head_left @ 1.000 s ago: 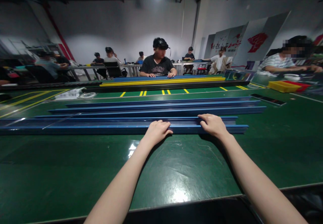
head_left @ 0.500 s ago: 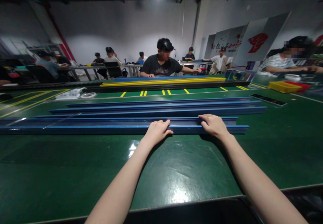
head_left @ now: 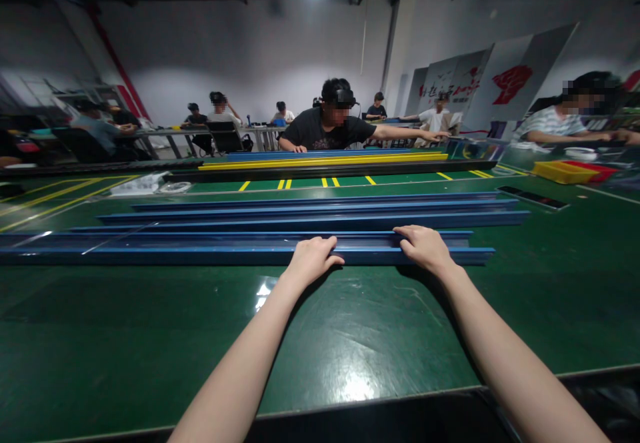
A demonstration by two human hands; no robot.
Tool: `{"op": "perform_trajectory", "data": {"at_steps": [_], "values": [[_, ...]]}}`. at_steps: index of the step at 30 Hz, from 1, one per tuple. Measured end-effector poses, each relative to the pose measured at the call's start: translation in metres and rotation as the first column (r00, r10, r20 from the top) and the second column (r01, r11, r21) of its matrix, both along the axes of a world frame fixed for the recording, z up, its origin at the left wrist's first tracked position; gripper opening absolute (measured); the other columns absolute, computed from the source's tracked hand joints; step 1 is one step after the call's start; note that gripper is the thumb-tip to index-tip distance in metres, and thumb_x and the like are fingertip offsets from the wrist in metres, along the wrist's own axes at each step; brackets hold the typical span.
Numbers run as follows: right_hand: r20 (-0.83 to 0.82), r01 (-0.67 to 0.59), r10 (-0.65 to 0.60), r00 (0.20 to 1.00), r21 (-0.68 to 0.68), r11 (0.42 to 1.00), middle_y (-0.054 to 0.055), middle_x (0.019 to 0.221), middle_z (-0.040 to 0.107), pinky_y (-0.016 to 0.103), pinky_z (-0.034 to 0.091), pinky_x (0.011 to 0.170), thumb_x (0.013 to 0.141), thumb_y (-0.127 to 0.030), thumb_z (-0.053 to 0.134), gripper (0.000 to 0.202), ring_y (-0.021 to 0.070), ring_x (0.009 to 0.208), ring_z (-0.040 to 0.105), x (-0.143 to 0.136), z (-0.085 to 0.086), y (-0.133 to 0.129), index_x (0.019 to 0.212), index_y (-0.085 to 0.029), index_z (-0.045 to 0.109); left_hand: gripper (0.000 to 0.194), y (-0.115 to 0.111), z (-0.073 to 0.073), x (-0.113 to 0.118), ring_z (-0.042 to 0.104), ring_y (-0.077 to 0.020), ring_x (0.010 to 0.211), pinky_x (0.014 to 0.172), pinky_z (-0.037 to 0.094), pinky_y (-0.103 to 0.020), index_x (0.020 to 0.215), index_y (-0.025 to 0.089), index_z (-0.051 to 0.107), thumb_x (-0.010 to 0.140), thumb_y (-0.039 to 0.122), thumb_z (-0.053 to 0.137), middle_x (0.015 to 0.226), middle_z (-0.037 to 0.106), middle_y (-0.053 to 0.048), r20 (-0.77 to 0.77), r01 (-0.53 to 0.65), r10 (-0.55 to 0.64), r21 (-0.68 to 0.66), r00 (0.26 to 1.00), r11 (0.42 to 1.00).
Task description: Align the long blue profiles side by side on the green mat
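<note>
A long blue channel strip (head_left: 200,255) lies crosswise on the green table (head_left: 350,336), its open side up and its right end just past my right hand. My left hand (head_left: 316,256) grips it near the middle of the view, thumb along the near wall and fingers over into the channel. Farther right, my right hand (head_left: 424,246) holds the same strip, with the index finger stretched to the far wall and the thumb at the near one. Just beyond lie several more blue strips (head_left: 350,222), parallel to it.
Farther back are a yellow strip (head_left: 320,162) and a black strip (head_left: 350,171). A phone (head_left: 533,197) and a yellow tray (head_left: 563,172) are at right. Across the table a co-worker (head_left: 330,123) leans in. A coiled cable (head_left: 174,188) lies at left.
My hands and the blue strip stay practically still. The co-worker across the table has leaned to the right and stretched an arm farther that way.
</note>
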State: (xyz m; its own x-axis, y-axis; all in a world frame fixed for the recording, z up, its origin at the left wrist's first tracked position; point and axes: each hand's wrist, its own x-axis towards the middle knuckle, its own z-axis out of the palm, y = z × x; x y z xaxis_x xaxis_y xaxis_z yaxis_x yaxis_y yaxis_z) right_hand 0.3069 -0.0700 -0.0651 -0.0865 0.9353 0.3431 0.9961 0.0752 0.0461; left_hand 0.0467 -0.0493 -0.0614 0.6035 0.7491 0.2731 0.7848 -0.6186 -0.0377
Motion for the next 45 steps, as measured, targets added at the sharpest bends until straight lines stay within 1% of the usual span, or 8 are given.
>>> {"op": "perform_trajectory", "data": {"at_steps": [12,16,20,24,27,31,35,45], "values": [[0.018,0.007,-0.007,1.0,-0.022,1.0,0.005,0.109,0.06,0.027,0.041,0.077,0.075,-0.024,0.033,0.041,0.0181,0.095,0.056,-0.002,0.002,-0.001,0.107,-0.019,0.058,0.028,-0.002,-0.002,0.0,0.055,-0.0175,0.082,0.065,0.04,-0.025,0.081,0.019,0.048,0.077,0.047,0.05,0.087,0.06,-0.003,0.064,0.036,-0.039,0.046,0.997,0.998],[0.039,-0.016,0.012,0.999,0.11,0.994,0.006,0.105,0.062,0.028,0.039,0.077,0.079,-0.026,0.032,0.04,0.0177,0.089,0.057,-0.005,0.0,-0.001,0.111,-0.017,0.055,0.029,0.0,-0.003,0.001,0.054,-0.0172,0.082,0.066,0.04,-0.025,0.078,0.018,0.048,0.076,0.047,0.053,0.085,0.059,-0.003,0.085,0.041,-0.046,0.059,0.995,0.997],[-0.007,-0.031,0.035,0.999,0.289,0.957,0.007,0.097,0.064,0.028,0.036,0.079,0.082,-0.027,0.032,0.035,0.018,0.088,0.056,-0.016,0.001,-0.001,0.1,-0.016,0.059,0.029,0.001,-0.004,0.001,0.053,-0.0171,0.081,0.064,0.039,-0.025,0.078,0.018,0.049,0.074,0.047,0.054,0.083,0.059,-0.002,0.097,0.033,-0.037,0.047,0.995,0.998],[-0.029,-0.089,0.106,0.994,0.353,0.931,0.007,0.102,0.062,0.028,0.033,0.083,0.083,-0.025,0.032,0.033,0.0167,0.094,0.053,-0.038,0.002,0.0,0.099,-0.015,0.059,0.029,0.001,-0.004,0.002,0.054,-0.0165,0.08,0.062,0.039,-0.024,0.078,0.019,0.049,0.074,0.047,0.055,0.083,0.059,-0.001,0.108,0.028,-0.032,0.042,0.994,0.999],[-0.002,-0.105,0.109,0.994,0.264,0.959,0.007,0.107,0.061,0.027,0.032,0.083,0.085,-0.028,0.029,0.036,0.0163,0.098,0.052,-0.054,0.0,0.002,0.104,-0.015,0.057,0.029,0.001,-0.003,0.002,0.054,-0.0161,0.079,0.061,0.038,-0.024,0.078,0.019,0.049,0.074,0.047,0.055,0.084,0.059,-0.001,0.112,0.026,-0.031,0.041,0.993,0.999],[0.069,-0.052,0.048,0.996,0.062,0.997,0.006,0.094,0.065,0.029,0.035,0.074,0.085,-0.03,0.027,0.038,0.0173,0.086,0.057,-0.06,0.0,0.006,0.098,-0.017,0.06,0.029,0.0,-0.003,0.002,0.054,-0.016,0.08,0.061,0.039,-0.024,0.078,0.019,0.049,0.074,0.047,0.055,0.084,0.059,-0.001,0.106,0.026,-0.031,0.049,0.994,0.998],[0.079,-0.067,0.063,0.995,0.05,0.997,0.006,0.097,0.064,0.028,0.034,0.074,0.081,-0.025,0.032,0.034,0.0165,0.088,0.057,-0.056,0.002,0.006,0.097,-0.017,0.061,0.028,-0.001,-0.004,0.002,0.054,-0.0164,0.082,0.062,0.039,-0.024,0.081,0.019,0.05,0.075,0.047,0.054,0.085,0.059,-0.001,0.087,0.034,-0.041,0.088,0.995,0.996],[0.095,-0.106,0.101,0.99,0.05,0.993,0.006,0.102,0.064,0.027,0.038,0.073,0.08,-0.025,0.03,0.038,0.0165,0.087,0.058,-0.053,0.001,0.007,0.098,-0.017,0.062,0.031,-0.001,-0.008,0.0,0.054,-0.0173,0.082,0.069,0.039,-0.027,0.085,0.018,0.051,0.076,0.048,0.051,0.088,0.059,-0.002,0.036,0.061,-0.067,0.164,0.997,0.985]]}}
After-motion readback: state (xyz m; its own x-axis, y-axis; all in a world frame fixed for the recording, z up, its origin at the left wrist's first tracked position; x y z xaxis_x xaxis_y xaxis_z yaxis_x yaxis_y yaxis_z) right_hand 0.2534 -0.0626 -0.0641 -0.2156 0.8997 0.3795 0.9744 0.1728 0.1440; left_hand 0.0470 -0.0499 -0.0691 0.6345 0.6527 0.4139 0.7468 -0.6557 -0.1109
